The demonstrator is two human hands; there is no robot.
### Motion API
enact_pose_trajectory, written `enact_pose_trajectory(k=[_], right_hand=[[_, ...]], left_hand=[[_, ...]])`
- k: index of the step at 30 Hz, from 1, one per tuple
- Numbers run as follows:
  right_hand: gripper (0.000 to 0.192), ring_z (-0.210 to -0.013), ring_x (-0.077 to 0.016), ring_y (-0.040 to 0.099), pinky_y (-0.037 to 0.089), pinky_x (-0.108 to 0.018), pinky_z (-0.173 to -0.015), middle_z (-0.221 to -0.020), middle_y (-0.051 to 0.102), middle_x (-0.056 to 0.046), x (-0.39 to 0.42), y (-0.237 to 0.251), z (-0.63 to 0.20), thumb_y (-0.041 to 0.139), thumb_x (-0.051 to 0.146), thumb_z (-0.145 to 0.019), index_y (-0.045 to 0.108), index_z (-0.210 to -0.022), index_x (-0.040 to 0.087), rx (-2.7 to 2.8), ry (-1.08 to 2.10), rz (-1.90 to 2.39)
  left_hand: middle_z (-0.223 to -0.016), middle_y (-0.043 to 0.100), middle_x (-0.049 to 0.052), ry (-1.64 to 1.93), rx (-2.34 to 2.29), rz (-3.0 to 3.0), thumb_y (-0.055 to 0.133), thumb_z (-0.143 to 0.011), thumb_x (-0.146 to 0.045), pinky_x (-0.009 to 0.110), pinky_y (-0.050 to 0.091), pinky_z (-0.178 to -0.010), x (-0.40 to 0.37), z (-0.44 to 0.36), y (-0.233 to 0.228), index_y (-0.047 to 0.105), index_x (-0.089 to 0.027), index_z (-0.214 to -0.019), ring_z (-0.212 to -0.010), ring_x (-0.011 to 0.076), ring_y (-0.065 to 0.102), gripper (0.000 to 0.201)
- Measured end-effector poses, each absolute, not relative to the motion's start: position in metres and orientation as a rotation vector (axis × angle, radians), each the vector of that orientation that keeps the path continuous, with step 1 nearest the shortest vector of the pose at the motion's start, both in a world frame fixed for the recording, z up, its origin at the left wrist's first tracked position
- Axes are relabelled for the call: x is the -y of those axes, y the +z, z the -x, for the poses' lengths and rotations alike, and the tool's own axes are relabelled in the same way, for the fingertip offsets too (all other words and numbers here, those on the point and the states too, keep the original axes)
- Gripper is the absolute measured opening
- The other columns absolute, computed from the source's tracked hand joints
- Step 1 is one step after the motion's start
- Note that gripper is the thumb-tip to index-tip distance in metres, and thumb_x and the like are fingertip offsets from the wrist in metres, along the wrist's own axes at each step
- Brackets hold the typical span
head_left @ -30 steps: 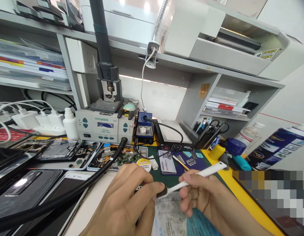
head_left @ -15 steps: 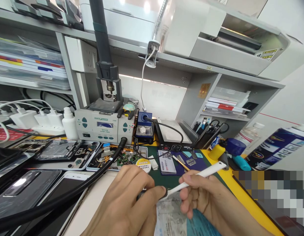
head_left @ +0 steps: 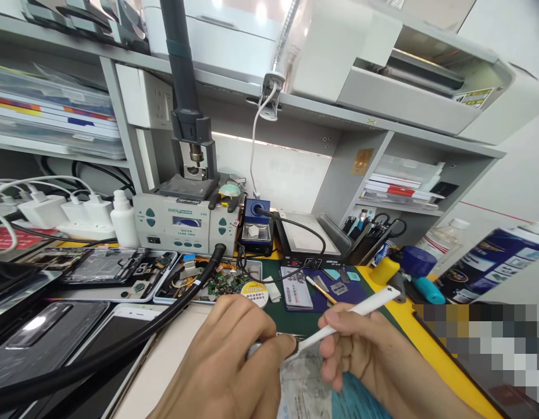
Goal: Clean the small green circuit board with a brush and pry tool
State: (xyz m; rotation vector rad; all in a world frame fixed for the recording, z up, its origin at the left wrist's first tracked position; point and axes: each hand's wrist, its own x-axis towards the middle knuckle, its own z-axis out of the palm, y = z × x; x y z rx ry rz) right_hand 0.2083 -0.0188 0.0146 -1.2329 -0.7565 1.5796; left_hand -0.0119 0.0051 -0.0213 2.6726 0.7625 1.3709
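Right hand (head_left: 365, 340) grips a white-handled brush (head_left: 369, 303), brush head at that hand's 9 o'clock, right by the index fingertip of the left hand (head_left: 229, 349); can't tell from here if they touch. Left: fingers bent over a small part (head_left: 253, 350), mostly hidden, grip unclear to me. Off the left hand: white-topped phone (head_left: 138, 313), 9 o'clock; round yellow-white container (head_left: 255, 295), 12; tray (head_left: 162, 299) of circuit boards, 11. Blue spray can (head_left: 491, 262) at right hand's 2. Farther back, 11 o'clock: grey station (head_left: 186, 235) with display.
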Motion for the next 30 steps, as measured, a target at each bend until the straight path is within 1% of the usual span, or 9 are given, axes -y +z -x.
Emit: enact_pose_trajectory(k=[6, 11, 13, 17, 23, 25, 30], right_hand=[[0.016, -0.053, -0.0188, 0.070, 0.054, -0.025, -0.049, -0.064, 0.073, -0.006, 0.0161, 0.0149, -0.2091, 0.073, 0.026, -0.085, 0.069, -0.077, 0.013, 0.739, 1.576, 1.253], [0.016, -0.054, -0.0183, 0.070, 0.054, -0.025, -0.049, -0.064, 0.073, -0.005, 0.0156, 0.0167, -0.2085, 0.073, 0.026, -0.085, 0.070, -0.078, 0.013, 0.724, 1.576, 1.262], [0.015, -0.053, -0.0182, 0.070, 0.054, -0.024, -0.049, -0.064, 0.072, -0.005, 0.0161, 0.0170, -0.2082, 0.073, 0.026, -0.085, 0.070, -0.078, 0.013, 0.719, 1.578, 1.263], [0.014, -0.054, -0.0180, 0.070, 0.054, -0.025, -0.049, -0.065, 0.073, -0.005, 0.0172, 0.0180, -0.2074, 0.073, 0.025, -0.084, 0.069, -0.077, 0.013, 0.716, 1.570, 1.264], [0.016, -0.053, -0.0175, 0.069, 0.054, -0.024, -0.049, -0.064, 0.072, -0.005, 0.0160, 0.0197, -0.2059, 0.074, 0.025, -0.084, 0.068, -0.076, 0.013, 0.726, 1.573, 1.271], [0.016, -0.053, -0.0174, 0.069, 0.054, -0.024, -0.049, -0.064, 0.072, -0.005, 0.0159, 0.0197, -0.2059, 0.073, 0.025, -0.085, 0.068, -0.076, 0.013, 0.725, 1.573, 1.267], [0.016, -0.052, -0.0176, 0.070, 0.055, -0.024, -0.049, -0.064, 0.073, -0.006, 0.0171, 0.0192, -0.2059, 0.073, 0.025, -0.085, 0.068, -0.076, 0.013, 0.725, 1.572, 1.273]], left_hand=[[-0.087, 0.063, 0.006, 1.397, -0.811, -2.637, 0.054, -0.089, 0.002, 0.042, 0.050, -0.081, -0.0053, 0.0101, -0.0198, 0.070, -0.018, -0.106, -0.083, 0.0222, 0.056, 0.031], [-0.089, 0.062, 0.007, 1.348, -0.862, -2.638, 0.054, -0.089, 0.001, 0.041, 0.050, -0.083, -0.0035, 0.0100, -0.0152, 0.068, -0.015, -0.111, -0.087, 0.0224, 0.057, 0.031], [-0.090, 0.062, 0.008, 1.317, -0.863, -2.646, 0.053, -0.088, 0.001, 0.041, 0.051, -0.081, -0.0031, 0.0114, -0.0132, 0.068, -0.015, -0.112, -0.088, 0.0233, 0.057, 0.032], [-0.095, 0.060, 0.008, 1.298, -0.825, -2.670, 0.051, -0.083, 0.003, 0.040, 0.051, -0.075, -0.0040, 0.0141, -0.0128, 0.067, -0.018, -0.112, -0.087, 0.0240, 0.056, 0.039], [-0.100, 0.060, 0.009, 1.320, -0.849, -2.664, 0.052, -0.082, 0.002, 0.039, 0.051, -0.075, -0.0051, 0.0129, -0.0150, 0.066, -0.018, -0.114, -0.089, 0.0242, 0.056, 0.041], [-0.101, 0.061, 0.010, 1.295, -0.842, -2.665, 0.053, -0.082, 0.002, 0.040, 0.051, -0.076, -0.0053, 0.0120, -0.0151, 0.067, -0.018, -0.113, -0.090, 0.0243, 0.057, 0.040], [-0.098, 0.062, 0.009, 1.310, -0.823, -2.628, 0.052, -0.082, 0.002, 0.041, 0.050, -0.077, -0.0058, 0.0108, -0.0153, 0.069, -0.019, -0.108, -0.089, 0.0236, 0.057, 0.036]])
